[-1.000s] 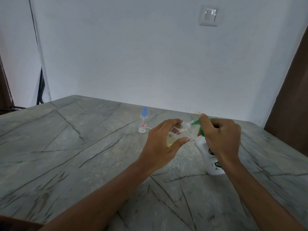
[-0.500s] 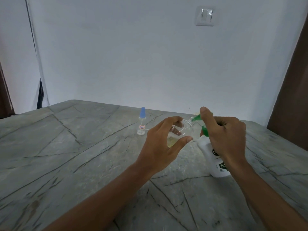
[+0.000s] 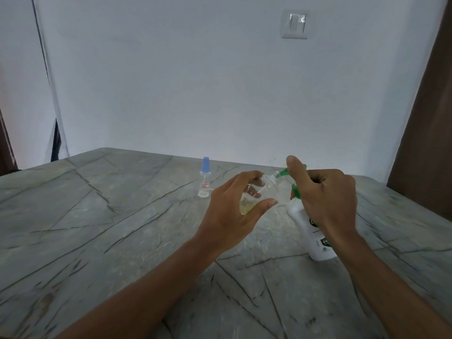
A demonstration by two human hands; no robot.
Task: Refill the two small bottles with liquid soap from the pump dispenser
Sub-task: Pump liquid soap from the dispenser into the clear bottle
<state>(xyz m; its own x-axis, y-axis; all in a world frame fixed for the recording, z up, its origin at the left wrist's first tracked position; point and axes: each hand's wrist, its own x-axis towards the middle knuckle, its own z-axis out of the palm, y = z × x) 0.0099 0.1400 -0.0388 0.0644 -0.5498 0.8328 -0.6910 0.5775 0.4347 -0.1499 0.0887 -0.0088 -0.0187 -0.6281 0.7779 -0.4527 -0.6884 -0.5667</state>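
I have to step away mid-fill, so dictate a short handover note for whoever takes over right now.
Left hand grips the small clear plastic bottle, tilted, mouth at the green nozzle.
Right hand grips the pump head of the white plastic pump dispenser standing on the grey marble table.
Done: a little yellowish soap in the clear bottle.
Left: finish filling it, then fill the small blue-capped bottle, standing capped farther back.

Right hand half-hides pump head; dispenser label illegible
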